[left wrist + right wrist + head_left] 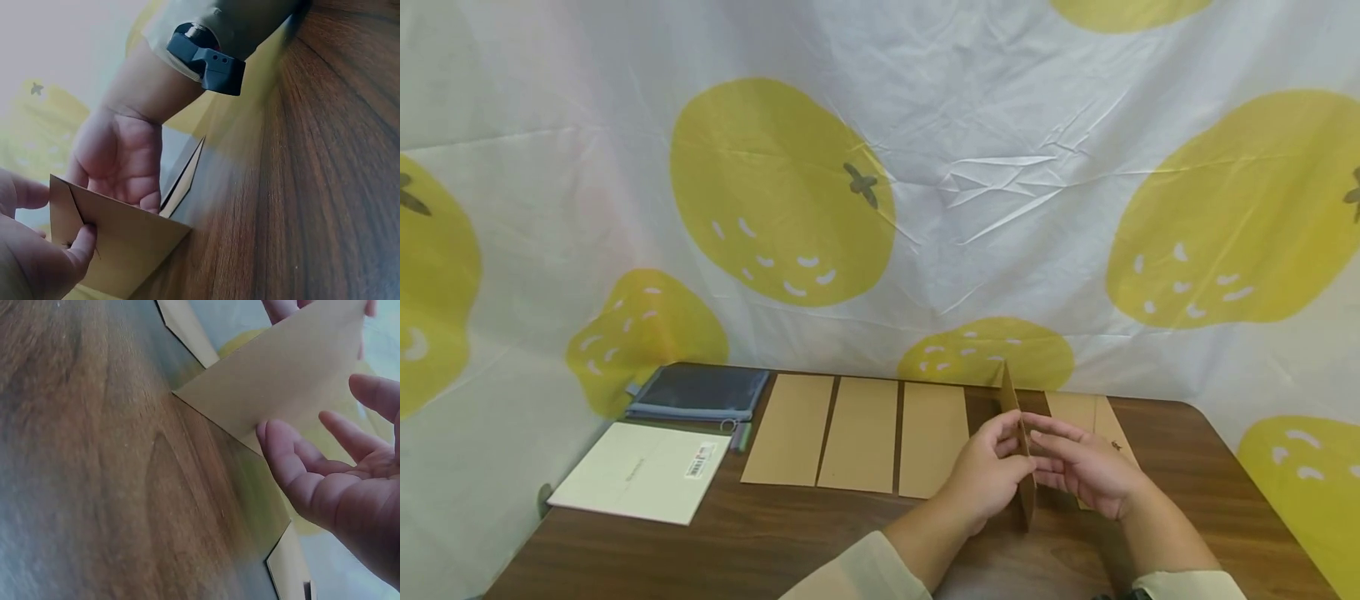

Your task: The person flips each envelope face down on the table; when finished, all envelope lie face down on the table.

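A stiff brown cardboard sheet stands on its edge between my hands, its bottom corner close over the table. My left hand pinches it, with the thumb pressed on a face that bears a thin line near one end. On the other side, my right hand has its fingers spread, and one fingertip meets the plain face. Another brown sheet, with a lengthwise line and a small dark mark, lies partly behind my right hand.
Three brown sheets lie side by side left of my hands. Further left are a blue zip pouch, a small tag with a ring and a white box with a barcode label. A lemon-print curtain hangs behind the wooden table.
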